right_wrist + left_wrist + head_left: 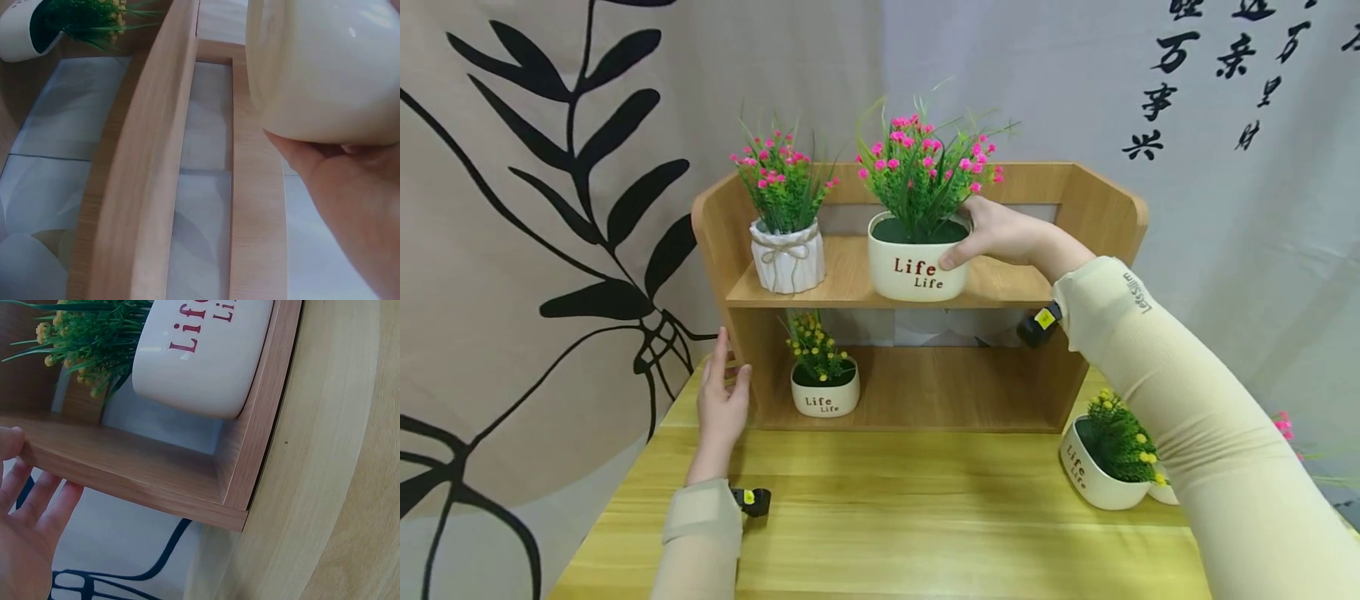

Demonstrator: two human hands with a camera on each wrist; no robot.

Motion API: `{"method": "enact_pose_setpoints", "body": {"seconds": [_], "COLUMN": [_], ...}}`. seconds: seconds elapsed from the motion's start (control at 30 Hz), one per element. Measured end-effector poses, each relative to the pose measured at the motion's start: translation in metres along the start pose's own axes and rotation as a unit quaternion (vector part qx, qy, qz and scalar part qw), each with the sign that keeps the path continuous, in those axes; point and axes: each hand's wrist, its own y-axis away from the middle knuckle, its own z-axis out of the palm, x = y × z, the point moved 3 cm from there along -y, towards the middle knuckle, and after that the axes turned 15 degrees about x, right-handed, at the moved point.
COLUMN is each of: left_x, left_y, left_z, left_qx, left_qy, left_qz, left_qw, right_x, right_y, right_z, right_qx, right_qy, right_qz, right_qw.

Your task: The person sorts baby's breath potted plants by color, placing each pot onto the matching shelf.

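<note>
On the upper board of the wooden shelf [850,287], the right hand [996,233] grips the rim of the pink-flower pot [917,267] from its right side, while the left hand [722,400], fingers straight, rests against the shelf's lower left wall.

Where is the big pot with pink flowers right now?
In the head view, the big pot sits on the shelf's upper board, gripped by the right hand.
</note>
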Motion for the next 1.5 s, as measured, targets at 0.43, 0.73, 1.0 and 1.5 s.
{"method": "enact_pose_setpoints", "body": {"seconds": [0.43, 0.73, 1.0, 1.5], "left_x": [-0.002, -0.004, -0.004, -0.003], "left_y": [0.000, 0.001, 0.001, 0.000], "left_z": [0.001, 0.001, 0.001, 0.000], "left_qx": [-0.005, -0.002, 0.002, 0.000], "left_qy": [0.001, 0.003, 0.006, -0.003], "left_qz": [-0.009, -0.003, 0.009, 0.004], "left_qw": [1.0000, 1.0000, 0.9999, 1.0000], "right_x": [0.006, 0.014, 0.012, 0.013], "right_y": [-0.016, -0.022, -0.028, -0.041], "right_z": [-0.001, -0.001, 0.004, 0.006], "right_qx": [-0.015, -0.013, -0.026, -0.062], "right_qy": [-0.026, -0.017, 0.019, 0.011], "right_qz": [0.031, 0.050, 0.039, 0.019], "right_qw": [0.9991, 0.9985, 0.9987, 0.9978]}}
